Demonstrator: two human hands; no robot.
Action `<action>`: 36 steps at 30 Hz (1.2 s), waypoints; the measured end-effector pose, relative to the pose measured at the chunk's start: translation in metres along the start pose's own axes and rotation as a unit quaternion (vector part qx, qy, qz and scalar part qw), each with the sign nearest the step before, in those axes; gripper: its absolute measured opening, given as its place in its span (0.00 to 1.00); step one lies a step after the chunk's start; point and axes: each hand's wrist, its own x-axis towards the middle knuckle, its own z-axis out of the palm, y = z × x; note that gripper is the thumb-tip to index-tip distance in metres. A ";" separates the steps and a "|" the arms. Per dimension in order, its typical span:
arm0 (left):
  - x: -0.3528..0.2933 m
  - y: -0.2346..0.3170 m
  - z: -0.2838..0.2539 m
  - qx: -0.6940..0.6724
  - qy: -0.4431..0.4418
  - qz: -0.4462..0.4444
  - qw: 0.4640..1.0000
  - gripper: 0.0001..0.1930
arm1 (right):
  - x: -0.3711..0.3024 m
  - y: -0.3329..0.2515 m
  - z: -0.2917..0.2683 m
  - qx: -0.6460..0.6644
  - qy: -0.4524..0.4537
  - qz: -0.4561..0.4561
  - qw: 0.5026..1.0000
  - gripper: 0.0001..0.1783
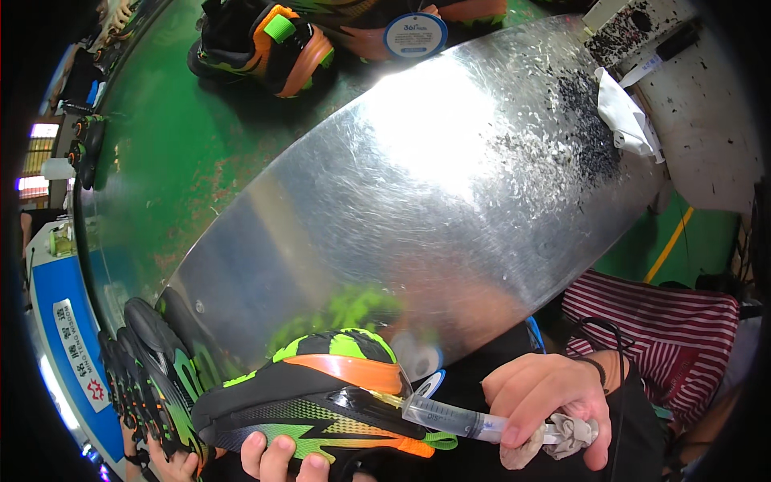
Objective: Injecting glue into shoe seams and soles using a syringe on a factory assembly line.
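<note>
Black, green and orange sports shoe (321, 414) is held up in front of the near edge of the metal sheet, toe to the left and sole turned upward. It is gripped from below by the curled fingers of the left hand (281, 459), whose remainder is hidden. A clear plastic syringe with a yellow tip (446, 419) is clasped in the closed fingers of the right hand (554, 394), its tip brought to the shoe's side. To the left, a row of dark, green-marked shoes (161, 361) is crowded against the sheet's end, and another person's hand (165, 462) is seen beside it. Beyond, the shiny metal sheet (385, 217) is strewn with black specks (590, 120) near a crumpled white cloth (622, 120). Farther off, a black and orange shoe (265, 48) is set on the green tabletop (177, 128).
</note>
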 end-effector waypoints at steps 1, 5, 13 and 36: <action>0.000 -0.001 0.000 0.000 -0.001 0.002 1.000 0.12 | 0.000 0.001 0.001 0.001 0.006 -0.008 1.000 0.39; 0.003 0.000 0.000 -0.012 -0.002 -0.007 1.000 0.12 | -0.003 0.001 -0.001 0.006 0.018 -0.010 1.000 0.40; 0.016 -0.009 -0.008 -0.153 0.028 -0.131 0.979 0.17 | -0.005 0.007 -0.008 0.049 0.025 0.006 0.998 0.43; 0.065 -0.065 -0.026 -0.246 -0.044 -0.240 0.938 0.30 | 0.027 0.037 -0.008 -0.100 0.049 -0.154 0.982 0.40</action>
